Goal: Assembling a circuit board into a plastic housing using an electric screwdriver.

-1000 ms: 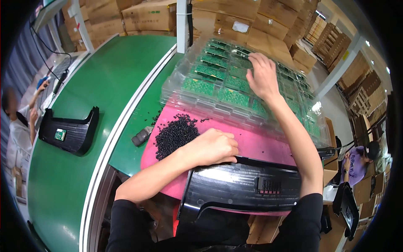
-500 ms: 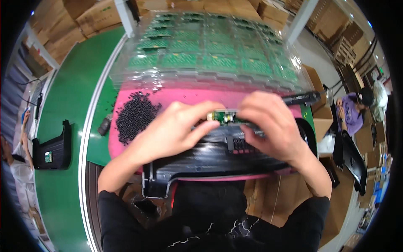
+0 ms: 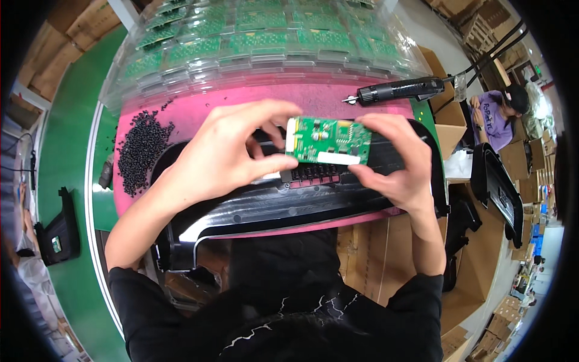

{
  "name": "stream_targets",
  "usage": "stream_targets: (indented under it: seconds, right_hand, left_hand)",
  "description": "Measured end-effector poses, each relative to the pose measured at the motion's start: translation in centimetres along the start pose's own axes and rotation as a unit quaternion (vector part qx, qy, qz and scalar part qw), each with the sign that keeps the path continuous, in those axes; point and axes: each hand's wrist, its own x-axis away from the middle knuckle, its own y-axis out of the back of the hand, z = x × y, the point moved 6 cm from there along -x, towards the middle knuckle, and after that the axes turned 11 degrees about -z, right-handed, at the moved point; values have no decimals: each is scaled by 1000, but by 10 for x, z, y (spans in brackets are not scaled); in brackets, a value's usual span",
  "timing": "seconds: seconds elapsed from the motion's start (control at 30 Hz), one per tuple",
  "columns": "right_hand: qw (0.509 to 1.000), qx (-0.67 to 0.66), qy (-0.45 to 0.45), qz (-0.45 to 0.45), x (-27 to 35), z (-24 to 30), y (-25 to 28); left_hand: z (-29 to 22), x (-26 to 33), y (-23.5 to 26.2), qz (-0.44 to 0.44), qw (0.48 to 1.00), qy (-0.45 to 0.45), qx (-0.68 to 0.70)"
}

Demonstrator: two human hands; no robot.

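Both hands pinch one board between them: the bare left hand has thumb and fingers at its left end, and the bare right hand grips its right end, thumb at the near corner and fingers at the far one. That green rectangular circuit board, with a white label strip along its near edge, is held over the long, curved, black plastic housing, face up and slightly tilted, overlapping the housing's slotted grille. Under the housing lies a bright pink flat mat. Left of the housing is a heap of tiny black parts; beyond its far right side lies a black cylindrical power screwdriver, tip pointing left. Clear plastic stacked trays holding green boards stand beyond the housing.
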Motion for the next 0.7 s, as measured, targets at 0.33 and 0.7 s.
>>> stream_targets:
  seconds: [0.33, 0.7]
  right_hand:
    - [977, -50, -146, 149, 32, -23, -33]
    - [974, -27, -159, 156, 35, -20, -39]
  left_hand:
    - [21, 14, -27, 153, 965, -49, -209]
    - [28, 17, -26, 174, 956, -36, -235]
